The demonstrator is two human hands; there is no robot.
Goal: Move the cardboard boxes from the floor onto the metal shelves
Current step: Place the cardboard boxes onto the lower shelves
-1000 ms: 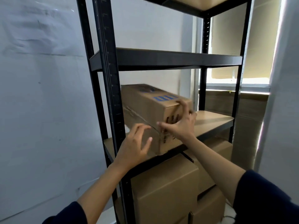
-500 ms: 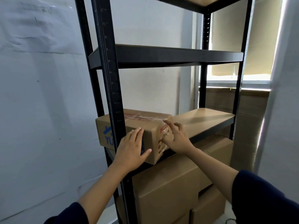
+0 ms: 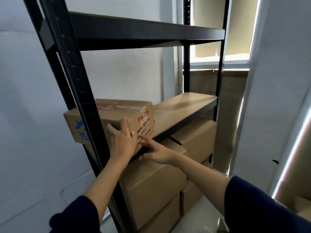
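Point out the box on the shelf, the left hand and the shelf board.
box [image 3: 117, 113]: head view, taped top face.
left hand [image 3: 122, 140]: head view, back of hand.
shelf board [image 3: 181, 106]: head view, bare wooden surface.

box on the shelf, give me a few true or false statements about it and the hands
1. The taped box lies on the middle shelf. True.
2. The left hand presses flat on the box's near face. True.
3. The right hand grips the top of the box. False: it is low by the box's bottom corner, a finger pointing at it.
4. The shelf space to the right of the box is packed with boxes. False: bare board shows there.
5. More boxes are stacked under that shelf. True.
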